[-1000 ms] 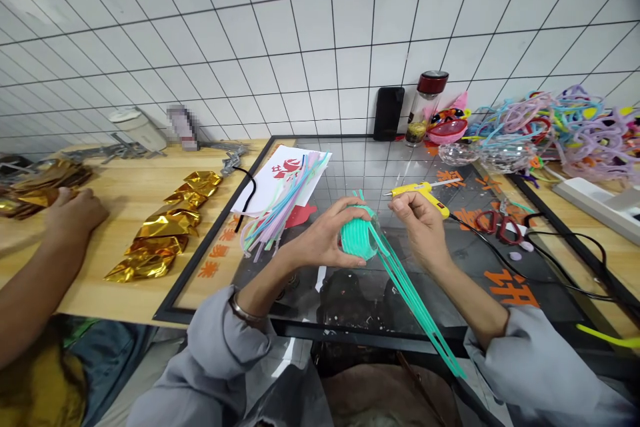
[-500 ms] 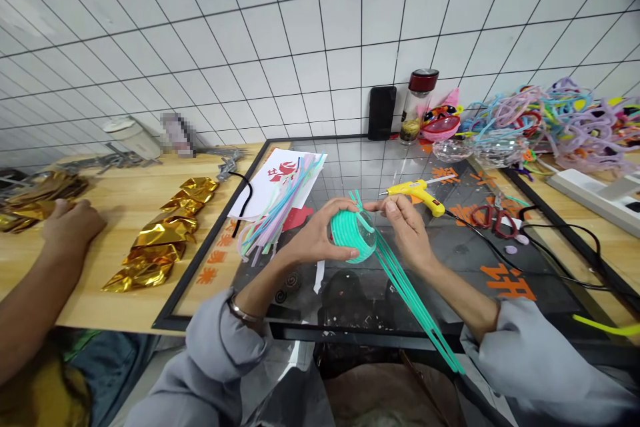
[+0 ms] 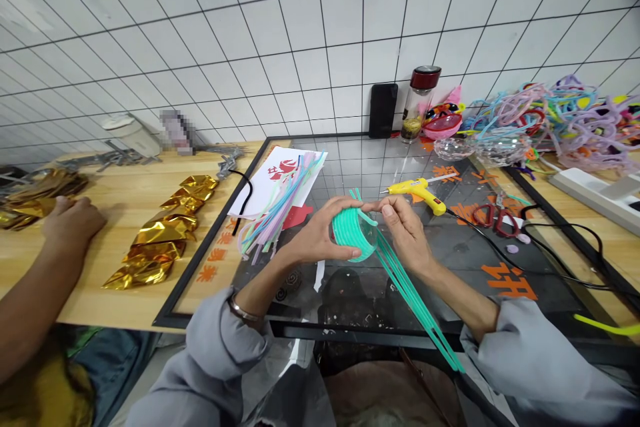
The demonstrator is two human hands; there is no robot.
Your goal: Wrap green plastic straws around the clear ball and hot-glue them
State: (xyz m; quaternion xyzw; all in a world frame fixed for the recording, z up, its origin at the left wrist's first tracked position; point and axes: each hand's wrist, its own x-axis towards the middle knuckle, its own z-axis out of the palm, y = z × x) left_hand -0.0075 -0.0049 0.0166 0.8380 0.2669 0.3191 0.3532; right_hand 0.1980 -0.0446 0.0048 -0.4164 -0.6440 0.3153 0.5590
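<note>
My left hand point(image 3: 313, 237) is wrapped round a small round form wound with teal pipe cleaner point(image 3: 353, 233), held above the glass plate point(image 3: 450, 267). My right hand point(image 3: 406, 230) pinches the teal strands at the top of the coil, thumb and forefinger pressed together. Long loose teal strands point(image 3: 417, 300) trail from the coil down toward my right sleeve. A yellow glue gun point(image 3: 419, 191) lies on the glass just beyond my right hand.
A bundle of pastel pipe cleaners point(image 3: 280, 210) lies on white paper at the left of the glass. Red scissors point(image 3: 493, 217) and black cables sit to the right. Gold foil pieces point(image 3: 165, 233) lie on the wooden table. Another person's hand point(image 3: 70, 223) rests at far left. Coloured pipe-cleaner shapes point(image 3: 560, 120) pile at the back right.
My right hand moved left from near the glue gun onto the top of the teal coil. The coil stayed in my left hand.
</note>
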